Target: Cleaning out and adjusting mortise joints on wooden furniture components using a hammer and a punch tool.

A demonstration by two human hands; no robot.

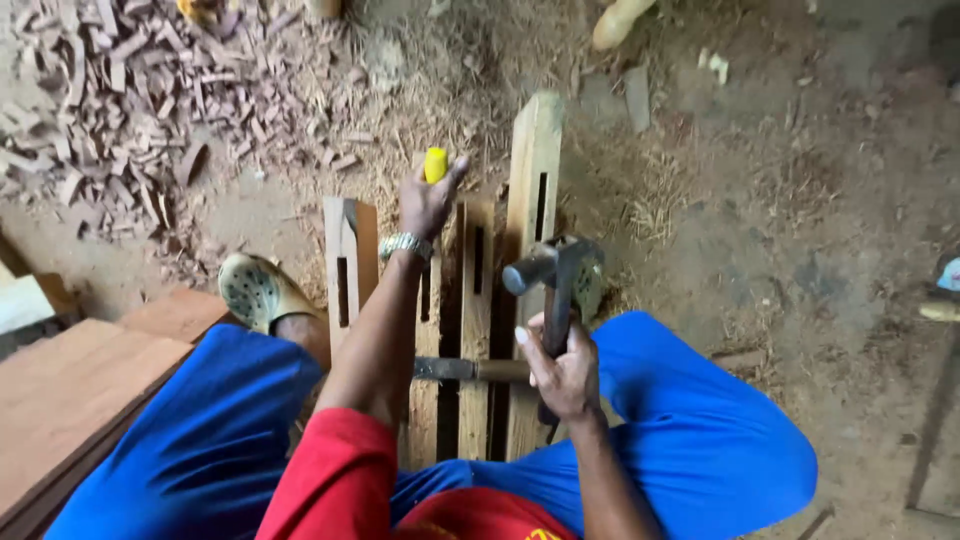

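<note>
My left hand (pixel 428 200), with a metal watch on the wrist, grips a chisel with a yellow handle (pixel 435 163) held upright over the wooden boards (pixel 534 160). My right hand (pixel 563 370) holds a claw hammer (pixel 558 268) by its dark handle, the steel head raised above the boards. Several narrow boards with long cut slots lie side by side between my knees, running away from me. A second tool with a wooden handle (pixel 470 369) lies across the boards near my lap.
Blue trousers cover both my legs on either side of the boards. My left foot wears a pale perforated clog (pixel 255 290). A heap of wood chips (pixel 130 100) covers the dirt floor at upper left. Flat planks (pixel 70 390) lie at lower left.
</note>
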